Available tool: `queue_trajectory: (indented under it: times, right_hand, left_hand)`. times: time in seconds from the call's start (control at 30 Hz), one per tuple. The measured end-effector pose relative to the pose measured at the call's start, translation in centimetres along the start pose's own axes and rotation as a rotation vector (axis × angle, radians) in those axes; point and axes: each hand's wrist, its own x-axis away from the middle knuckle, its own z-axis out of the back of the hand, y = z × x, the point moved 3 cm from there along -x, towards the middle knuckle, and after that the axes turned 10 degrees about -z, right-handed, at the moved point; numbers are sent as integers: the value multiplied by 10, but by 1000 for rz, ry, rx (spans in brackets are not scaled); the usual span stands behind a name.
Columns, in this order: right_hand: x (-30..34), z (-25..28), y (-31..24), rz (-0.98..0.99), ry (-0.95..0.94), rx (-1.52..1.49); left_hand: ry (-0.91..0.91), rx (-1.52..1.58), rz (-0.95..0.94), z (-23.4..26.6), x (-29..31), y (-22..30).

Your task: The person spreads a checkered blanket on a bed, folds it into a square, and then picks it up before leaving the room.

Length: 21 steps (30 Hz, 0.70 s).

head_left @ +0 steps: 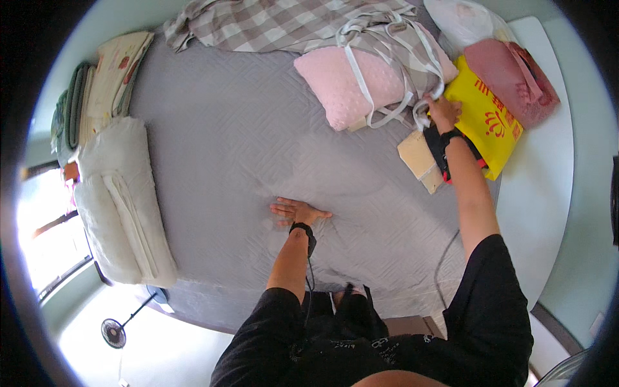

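Note:
My left hand point(298, 211) presses down on the grey quilted bed cover point(219, 148), its fingers spread and nothing in it. My right arm reaches to the far right, where my right hand point(445, 113) is closed on a white strap point(420, 115). That strap belongs to a bundled grey-and-white checked cloth point(387, 71), which lies over a pink dotted pillow point(351, 80). Right beside that hand is a yellow bag point(493, 122) with red print. A beige flat box point(418, 158) and a dark item with red edges lie below the hand, partly hidden by my forearm.
A checked blanket point(258, 26) lies along the far edge. Folded white bedding point(119, 213) and folded quilts point(109, 84) line the left side. A dusky-red bag point(509, 80) and a translucent plastic bag point(467, 22) sit far right, by a white surface point(535, 193). A fan point(113, 333) stands lower left.

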Motion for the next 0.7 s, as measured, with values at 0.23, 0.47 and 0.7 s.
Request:
queue_trajectory:
  times: [0.23,0.47,0.7]
  right_hand:
    - [81,-7,42,418,168,-340]
    - [328,61,64,904,-249,-781]
    - [519,136,174,1147,-352,-382]
  left_hand:
    - [-55,21,-123,0,24,15]
    - [-160,274,-686,51,86,-16]
    - [-217,691,-1218,49,261,-80]
